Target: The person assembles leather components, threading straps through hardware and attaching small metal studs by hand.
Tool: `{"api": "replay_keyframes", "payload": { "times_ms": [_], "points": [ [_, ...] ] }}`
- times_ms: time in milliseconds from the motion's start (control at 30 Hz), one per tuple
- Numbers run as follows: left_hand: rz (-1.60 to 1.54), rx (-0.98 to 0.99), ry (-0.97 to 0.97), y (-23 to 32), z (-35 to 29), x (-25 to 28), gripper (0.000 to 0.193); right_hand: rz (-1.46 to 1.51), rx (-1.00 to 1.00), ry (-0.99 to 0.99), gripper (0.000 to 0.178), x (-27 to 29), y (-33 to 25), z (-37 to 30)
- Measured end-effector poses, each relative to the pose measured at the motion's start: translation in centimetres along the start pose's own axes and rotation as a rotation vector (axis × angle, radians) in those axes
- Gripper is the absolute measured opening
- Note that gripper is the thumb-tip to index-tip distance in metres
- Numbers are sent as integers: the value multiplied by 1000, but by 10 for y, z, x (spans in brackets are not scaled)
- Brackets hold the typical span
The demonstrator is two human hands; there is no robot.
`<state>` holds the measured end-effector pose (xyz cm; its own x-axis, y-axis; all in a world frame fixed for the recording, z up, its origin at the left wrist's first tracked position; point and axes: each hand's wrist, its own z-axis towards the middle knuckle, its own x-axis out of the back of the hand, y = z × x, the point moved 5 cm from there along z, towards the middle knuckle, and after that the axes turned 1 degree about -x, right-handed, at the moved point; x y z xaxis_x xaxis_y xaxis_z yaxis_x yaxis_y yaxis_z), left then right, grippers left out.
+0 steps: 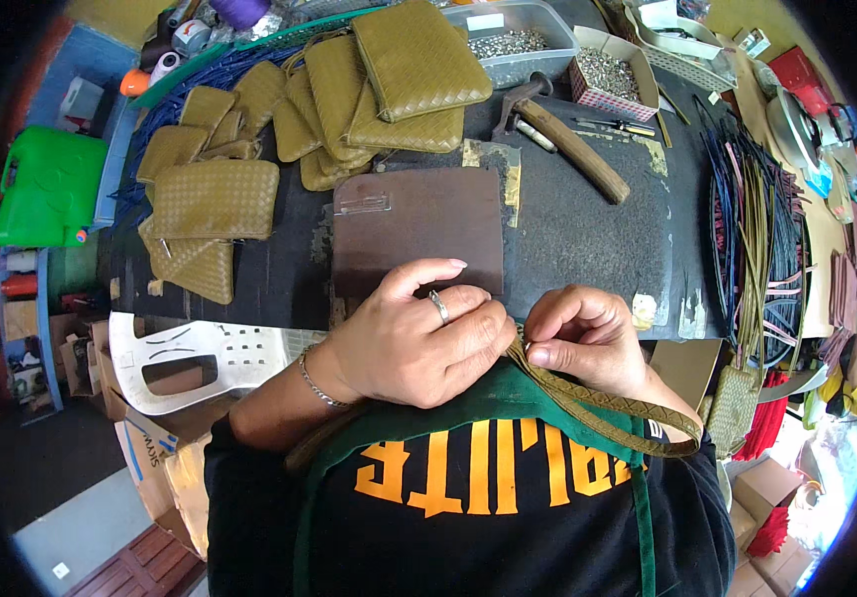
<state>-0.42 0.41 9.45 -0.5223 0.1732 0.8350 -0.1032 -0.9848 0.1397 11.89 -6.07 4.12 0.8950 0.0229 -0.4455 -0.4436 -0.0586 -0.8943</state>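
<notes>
Both hands, left hand (414,338) and right hand (583,338), closed in pinches on an olive woven strap (608,408), apparently looped, narrow and braided.

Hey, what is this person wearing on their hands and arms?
Both hands are bare, no gloves. The left hand has a silver ring on one finger and a thin silver chain bracelet at the wrist. The right hand shows no jewellery. Forearms are uncovered.

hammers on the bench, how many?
1. The hammer lies on the dark table, beyond the brown board, beside the clear tub of studs. Clutter may hide others.
</notes>
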Motion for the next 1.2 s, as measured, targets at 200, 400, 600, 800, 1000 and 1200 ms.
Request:
{"api": "replay_keyframes", "payload": {
  "times_ms": [200, 400, 600, 800, 1000, 1200],
  "points": [
    [-1, 6, 3, 3, -2, -1, 16, 125, -96, -6, 9, 0, 11, -1],
    [-13, 5, -6, 5, -2, -1, 16, 133, -104, -17, 9, -1, 11, 0],
    [-9, 39, -13, 2, -1, -1, 16, -263, 181, -100, 13, -1, -4, 3],
    [-180, 264, -28, -14, 2, -17, 10, -525, 262, -75, 17, 4, -14, 13],
    [-685, 415, 16, -26, 2, -31, 15, -245, 141, -122, 16, 25, 11, 29],
    [-983, 604, -61, -37, -13, -46, 13, -145, 82, -105, 10, 23, 11, 37]
  ]
}}
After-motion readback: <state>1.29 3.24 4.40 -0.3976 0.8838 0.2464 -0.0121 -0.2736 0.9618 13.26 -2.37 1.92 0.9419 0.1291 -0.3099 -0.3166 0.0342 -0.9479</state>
